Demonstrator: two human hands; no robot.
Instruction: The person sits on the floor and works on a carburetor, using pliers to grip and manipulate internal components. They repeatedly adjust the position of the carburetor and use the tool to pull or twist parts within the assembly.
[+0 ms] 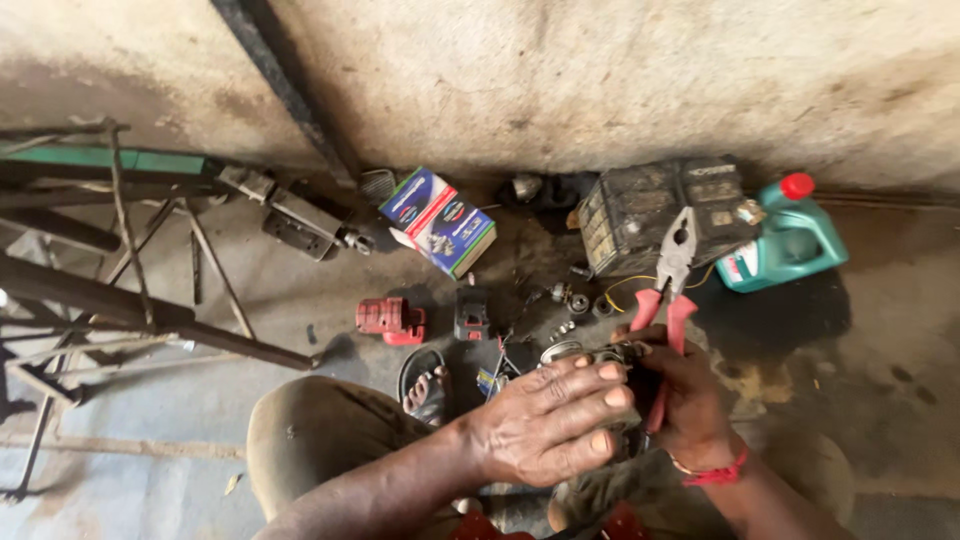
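Here the right hand (690, 405) is closed around the red handles of the pliers (672, 275), whose nose points up and away from the grip, while the left hand (545, 420) wraps over a small dark metal part (615, 355) just beside that grip. Probably best to brace the part firmly in the left palm and keep fingertips (612, 372) clear of the plier nose.
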